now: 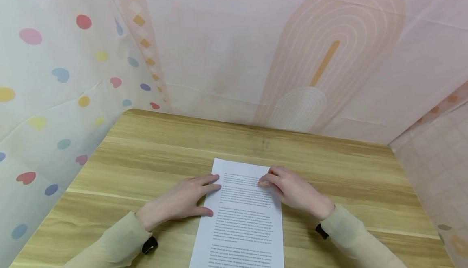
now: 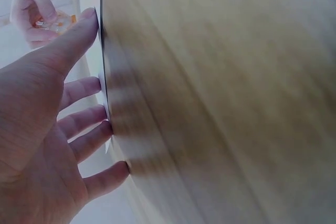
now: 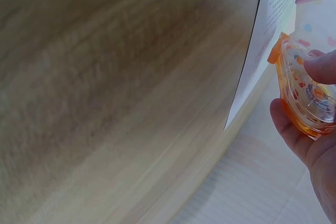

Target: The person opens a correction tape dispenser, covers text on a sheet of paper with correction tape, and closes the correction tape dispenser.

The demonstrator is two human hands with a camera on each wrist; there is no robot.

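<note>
In the head view, the paper lies on the tabletop, well short of its far edge and about midway between its left and right edges. My left hand rests at the paper's left side, fingers spread, gripping nothing; my right hand pinches the tape at the paper's upper right. Pushing harder there than my left hand presses could, I think, twist the sheet.

In the left wrist view, my fingertips sit along the paper's edge, a light hold by the look of it; too little pressure might let the sheet slide or buckle.

In the right wrist view, my thumb and fingers hold the tape, its orange tip toward the paper. I can't tell whether the tip touches; tilted, it might skip or snag the sheet.
</note>
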